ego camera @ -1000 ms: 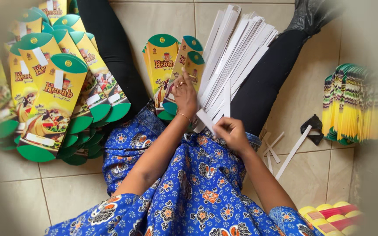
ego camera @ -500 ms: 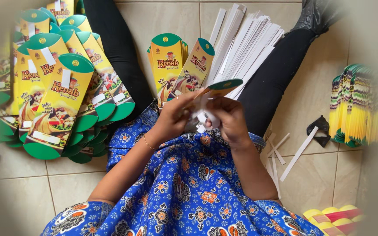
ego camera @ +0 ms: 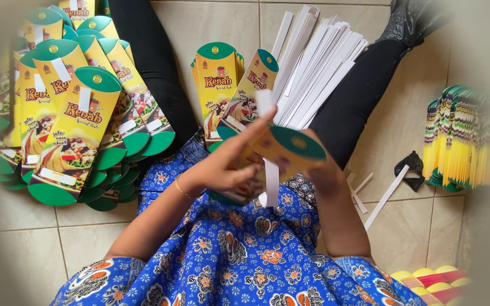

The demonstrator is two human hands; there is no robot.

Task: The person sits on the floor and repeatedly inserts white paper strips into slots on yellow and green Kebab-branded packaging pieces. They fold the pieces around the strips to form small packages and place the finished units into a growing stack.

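Observation:
Over my lap I hold a flat yellow cardboard food sleeve with a green rounded end point(ego camera: 290, 146) in both hands. My left hand point(ego camera: 228, 170) grips its left side, with the index finger stretched up along a white paper strip point(ego camera: 270, 182) that lies across the sleeve. My right hand point(ego camera: 322, 173) holds the sleeve's right side and is mostly hidden behind it. A short stack of the same sleeves point(ego camera: 216, 79) lies on the floor between my legs, with a pile of white strips point(ego camera: 313, 62) beside it.
A big fanned heap of the same sleeves point(ego camera: 75, 119) covers the tiled floor at left. More sleeves stand on edge in a row point(ego camera: 460, 139) at right. Loose white strips point(ego camera: 387, 195) and a small black object point(ego camera: 409, 165) lie by my right leg. Yellow-red items point(ego camera: 435, 280) show at the bottom right.
My left hand took a sleeve from the stack between my legs. Both hands have brought it up over my lap, closer to the camera, with a white strip on it.

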